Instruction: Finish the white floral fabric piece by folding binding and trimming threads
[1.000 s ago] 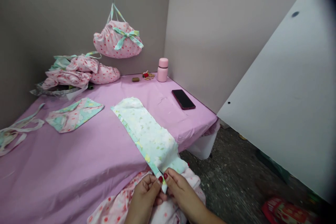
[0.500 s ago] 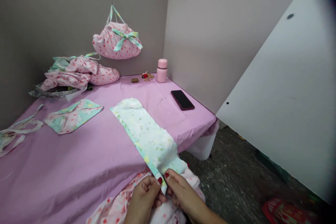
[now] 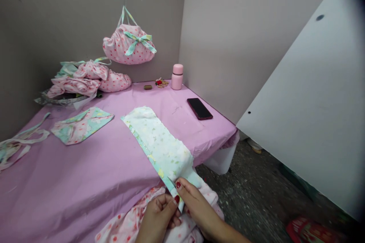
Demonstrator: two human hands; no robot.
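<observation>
Left hand (image 3: 158, 214): I read thumb and fingers clamped on the near end of the cloth's folded edge. Right hand (image 3: 196, 203): closed on the same edge, just beside the left. Pale floral cloth (image 3: 162, 140): running from the grip away over the purple table cover (image 3: 85, 174). Red-dotted fabric (image 3: 114, 229): beneath the grip. Phone (image 3: 199, 108): beyond the grip, rightward. Pink flask (image 3: 177, 78): farther beyond, upright.

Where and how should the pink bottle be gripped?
Probably around the body of the pink bottle, below the dark ring, from the near side: it stands upright and roughly cylindrical, with walls behind and right, small loose items left.
</observation>
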